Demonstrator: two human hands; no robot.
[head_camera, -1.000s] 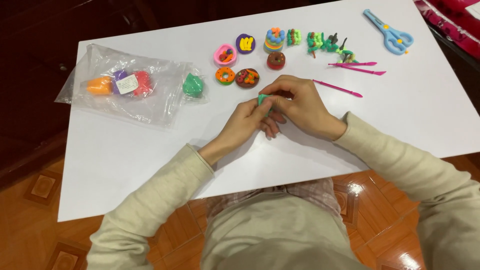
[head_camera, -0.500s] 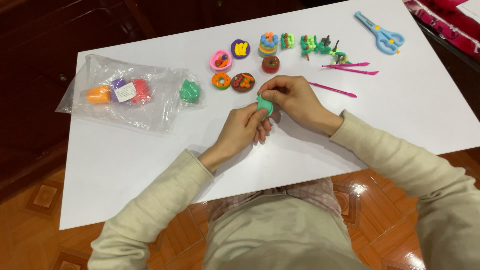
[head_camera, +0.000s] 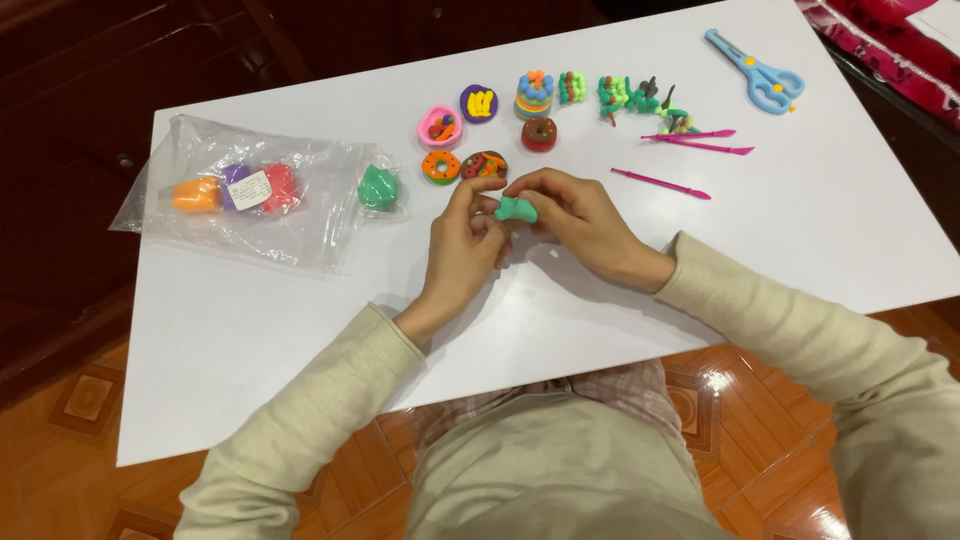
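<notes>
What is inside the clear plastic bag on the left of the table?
Inside the clear plastic bag lie an orange clay lump, a purple one partly covered by a white label, and a red one. Crinkled plastic hides whether anything lies beneath them.

bare table (head_camera: 800, 230) right of hands, clay figures (head_camera: 540, 133) crowding ahead, plastic bag (head_camera: 250, 200) left

On the table (head_camera: 800, 230), a lump of clay (head_camera: 516, 209) sits between the left hand (head_camera: 462, 245) and right hand (head_camera: 580, 222). A plastic bag (head_camera: 250, 205) lies to their left, small clay models (head_camera: 540, 133) behind them, modelling sticks (head_camera: 690, 142) and scissors (head_camera: 757, 73) to the right rear.
</notes>
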